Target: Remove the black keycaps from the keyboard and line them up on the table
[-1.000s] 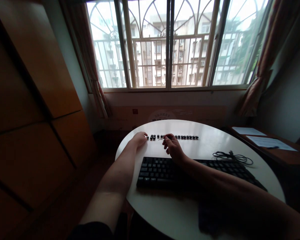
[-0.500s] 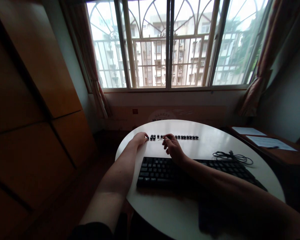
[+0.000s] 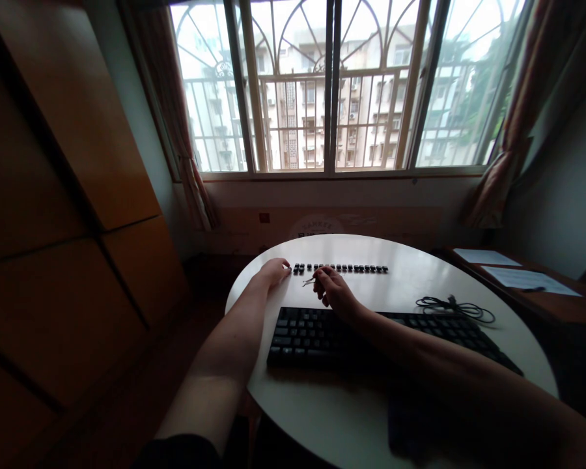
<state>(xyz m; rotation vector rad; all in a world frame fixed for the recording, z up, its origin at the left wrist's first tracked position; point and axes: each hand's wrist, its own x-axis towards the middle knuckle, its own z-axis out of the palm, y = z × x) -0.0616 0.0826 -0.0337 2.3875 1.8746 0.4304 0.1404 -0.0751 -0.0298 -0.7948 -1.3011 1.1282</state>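
My left hand (image 3: 275, 270) rests at the far left of the white table, its fingers closed on a small black keycap (image 3: 290, 269) at the end of a row. To the right of it, my right hand (image 3: 333, 286) is closed around a thin wire keycap puller (image 3: 308, 282), whose prongs point left just above the tabletop. Several black keycaps (image 3: 365, 268) stand in a line beyond my right hand. Nearer to me lies a black keyboard (image 3: 303, 339), partly covered by my right forearm.
A coiled black cable (image 3: 454, 307) lies behind the keyboard on the round white table (image 3: 293, 404). Papers (image 3: 530, 280) and a pen (image 3: 533, 288) lie on a brown side table at right. A wooden cabinet (image 3: 127, 273) stands at left, and a barred window is ahead.
My right hand has moved slightly left and toward me with the keycap puller, showing more of its prongs. My left hand has shifted slightly right and stays at the left end of the row.
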